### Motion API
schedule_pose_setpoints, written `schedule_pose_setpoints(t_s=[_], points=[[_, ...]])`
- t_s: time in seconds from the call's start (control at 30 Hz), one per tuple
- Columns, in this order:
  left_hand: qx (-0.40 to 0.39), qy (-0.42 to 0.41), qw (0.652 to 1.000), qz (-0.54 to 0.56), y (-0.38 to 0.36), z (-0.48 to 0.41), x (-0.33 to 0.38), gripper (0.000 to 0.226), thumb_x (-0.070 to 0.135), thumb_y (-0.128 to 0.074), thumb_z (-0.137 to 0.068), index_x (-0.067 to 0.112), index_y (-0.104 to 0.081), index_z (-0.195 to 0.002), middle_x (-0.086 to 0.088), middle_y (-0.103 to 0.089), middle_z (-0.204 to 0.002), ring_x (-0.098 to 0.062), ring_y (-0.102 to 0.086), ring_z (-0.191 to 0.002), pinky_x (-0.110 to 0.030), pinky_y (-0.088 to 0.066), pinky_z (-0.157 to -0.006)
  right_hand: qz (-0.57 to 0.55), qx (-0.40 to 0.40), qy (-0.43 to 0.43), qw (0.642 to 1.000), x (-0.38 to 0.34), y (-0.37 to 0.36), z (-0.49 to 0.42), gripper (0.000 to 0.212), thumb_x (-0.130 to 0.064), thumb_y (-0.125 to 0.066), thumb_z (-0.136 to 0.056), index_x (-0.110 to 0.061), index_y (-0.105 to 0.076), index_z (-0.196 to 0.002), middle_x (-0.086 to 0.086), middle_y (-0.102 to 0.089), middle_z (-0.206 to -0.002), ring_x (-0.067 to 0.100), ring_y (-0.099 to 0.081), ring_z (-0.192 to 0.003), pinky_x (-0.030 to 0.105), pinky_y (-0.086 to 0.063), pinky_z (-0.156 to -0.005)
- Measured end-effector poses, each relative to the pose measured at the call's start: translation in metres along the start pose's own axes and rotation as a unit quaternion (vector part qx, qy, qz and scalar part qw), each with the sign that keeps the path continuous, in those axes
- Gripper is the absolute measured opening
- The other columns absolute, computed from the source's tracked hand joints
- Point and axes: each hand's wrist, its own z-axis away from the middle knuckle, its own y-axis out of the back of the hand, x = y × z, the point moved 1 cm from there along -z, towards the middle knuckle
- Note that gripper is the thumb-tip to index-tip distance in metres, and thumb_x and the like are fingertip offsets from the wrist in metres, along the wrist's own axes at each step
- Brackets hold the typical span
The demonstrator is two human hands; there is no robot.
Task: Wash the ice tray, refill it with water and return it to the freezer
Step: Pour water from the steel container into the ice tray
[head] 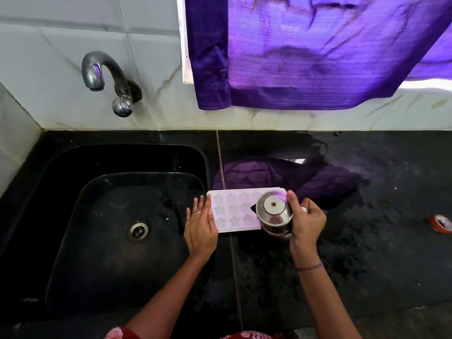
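gripping steel jug (274, 211) in right hand (307, 218), left hand (200, 228) flat, fingers straight, on ice tray (232, 211) mid-frame. tip slow, cell by cell, keep tray level.

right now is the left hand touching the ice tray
Touching. The head view shows the left hand lying flat against the left edge of the ice tray, no gap, while the right hand holds a steel pot over it.
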Motion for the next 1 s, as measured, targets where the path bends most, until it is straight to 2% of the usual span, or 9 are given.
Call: schedule_pose_setpoints(t_s=[0.33,0.5,1.0], points=[[0.002,0.002,1.0,0.0,-0.001,0.0,-0.001,0.058,0.036,-0.013,-0.094,0.018,-0.035,-0.144,-0.003,-0.041,-0.147,-0.015,-0.024,-0.143,-0.036,-0.015,-0.119,0.072,0.011,0.04,0.997,0.003,0.011,-0.006,0.056,-0.018,-0.077,-0.077,-0.015,-0.029,-0.05,-0.013,-0.028,-0.038,0.004,-0.025,-0.042,0.014,-0.03,-0.043],[0.001,0.001,1.0,0.002,-0.001,0.0,-0.001,0.058,0.036,-0.013,-0.094,0.018,-0.035,-0.144,-0.004,-0.041,-0.147,-0.016,-0.024,-0.143,-0.036,-0.015,-0.119,0.089,0.013,0.062,0.994,0.001,0.014,-0.007,0.056,-0.016,-0.075,-0.078,-0.014,-0.027,-0.05,-0.014,-0.028,-0.035,0.004,-0.025,-0.039,0.01,-0.026,-0.042],[0.002,-0.002,1.0,0.005,0.0,0.0,0.0,0.059,0.036,-0.012,-0.094,0.016,-0.036,-0.144,-0.006,-0.041,-0.147,-0.018,-0.024,-0.143,-0.037,-0.016,-0.119,0.092,0.018,0.084,0.992,-0.005,0.016,-0.009,0.055,-0.016,-0.075,-0.079,-0.014,-0.029,-0.048,-0.012,-0.032,-0.036,0.004,-0.029,-0.038,0.01,-0.03,-0.042]])
